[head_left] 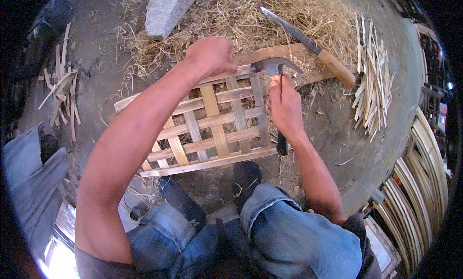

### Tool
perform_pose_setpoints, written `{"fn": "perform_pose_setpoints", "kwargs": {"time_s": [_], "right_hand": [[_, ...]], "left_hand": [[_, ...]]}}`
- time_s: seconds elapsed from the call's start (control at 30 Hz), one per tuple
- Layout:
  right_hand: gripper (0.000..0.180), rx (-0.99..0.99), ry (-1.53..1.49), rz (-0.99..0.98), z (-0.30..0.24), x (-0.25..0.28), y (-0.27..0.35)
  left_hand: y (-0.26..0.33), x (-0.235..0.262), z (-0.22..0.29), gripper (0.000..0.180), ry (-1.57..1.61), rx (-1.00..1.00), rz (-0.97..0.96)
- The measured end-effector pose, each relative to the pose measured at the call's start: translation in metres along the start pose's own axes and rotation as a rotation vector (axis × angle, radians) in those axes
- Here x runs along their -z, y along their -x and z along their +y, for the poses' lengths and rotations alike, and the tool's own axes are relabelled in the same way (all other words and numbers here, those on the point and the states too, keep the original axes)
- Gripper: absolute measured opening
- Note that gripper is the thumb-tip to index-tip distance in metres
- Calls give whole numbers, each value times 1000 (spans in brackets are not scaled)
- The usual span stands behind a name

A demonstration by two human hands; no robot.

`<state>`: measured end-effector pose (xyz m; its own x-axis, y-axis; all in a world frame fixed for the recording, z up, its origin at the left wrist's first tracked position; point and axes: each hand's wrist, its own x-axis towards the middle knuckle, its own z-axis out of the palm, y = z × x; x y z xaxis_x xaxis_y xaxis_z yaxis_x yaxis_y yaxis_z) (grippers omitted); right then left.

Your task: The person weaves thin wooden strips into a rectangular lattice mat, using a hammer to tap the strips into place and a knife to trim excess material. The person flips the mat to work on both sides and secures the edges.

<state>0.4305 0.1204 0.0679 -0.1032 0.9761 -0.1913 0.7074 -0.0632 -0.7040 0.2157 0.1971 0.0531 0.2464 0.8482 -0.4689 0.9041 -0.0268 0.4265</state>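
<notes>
A woven lattice panel of flat bamboo or wood strips (pixel 211 103) lies in front of my knees, a thicker slat along its near edge. My left hand (pixel 212 57) is closed over the panel's far edge, thumb pressed along the slat. Its fingertips are partly hidden, so any small thing pinched there cannot be made out. In my right hand (pixel 288 107) is a claw hammer (pixel 270 65), gripped around the handle beside the panel's right end. The hammer head is at the panel's far right corner, close to my left thumb; whether it touches the slat is unclear.
Beyond the panel lie a wooden board (pixel 275 53), a wooden-handled knife (pixel 337 67), a heap of shavings (pixel 231 23) and a grey stone block (pixel 169 11). Thin strips (pixel 374 86) are piled at right, more strips (pixel 62 88) at left. Long bent strips (pixel 419 177) stand far right.
</notes>
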Motion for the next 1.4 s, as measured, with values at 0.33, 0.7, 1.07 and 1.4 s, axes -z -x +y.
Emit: {"fn": "perform_pose_setpoints", "kwargs": {"time_s": [0.33,0.7,1.07,1.4], "right_hand": [[16,149,195,0,5,2,2],[16,70,53,79,-16,14,9],[21,137,231,5,-13,11,1],[24,272,330,-104,-10,19,-12]], "left_hand": [[0,-1,-2,42,-46,-4,32],[-8,-5,-18,46,17,36,-4],[0,5,-4,43,-40,102,-76],[-2,1,-10,48,-3,52,-31]]}}
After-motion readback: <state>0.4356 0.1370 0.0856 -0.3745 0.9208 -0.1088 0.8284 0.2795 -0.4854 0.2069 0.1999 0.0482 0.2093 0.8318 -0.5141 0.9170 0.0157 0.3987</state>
